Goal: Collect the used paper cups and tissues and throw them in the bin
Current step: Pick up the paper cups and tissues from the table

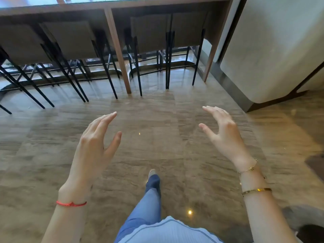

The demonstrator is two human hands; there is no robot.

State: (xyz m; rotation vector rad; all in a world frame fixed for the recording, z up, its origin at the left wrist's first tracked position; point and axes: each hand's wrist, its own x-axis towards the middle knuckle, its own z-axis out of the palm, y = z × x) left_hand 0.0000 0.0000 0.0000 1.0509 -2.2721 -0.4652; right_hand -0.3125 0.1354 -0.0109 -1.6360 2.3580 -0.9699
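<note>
My left hand [95,139] is raised in front of me over the floor, fingers straight and spread, holding nothing. My right hand [221,133] is raised at the same height to the right, fingers relaxed and apart, also holding nothing. No paper cup, tissue or bin shows in the head view. The top of the long counter [115,3] ahead is cut off by the frame's upper edge.
Several bar stools [73,42] with thin black legs stand tucked under the wooden counter. A pale curved wall or pillar [273,50] stands at the right with a dark base. The glossy stone floor [157,120] stretches between me and the stools. My leg [149,199] steps forward.
</note>
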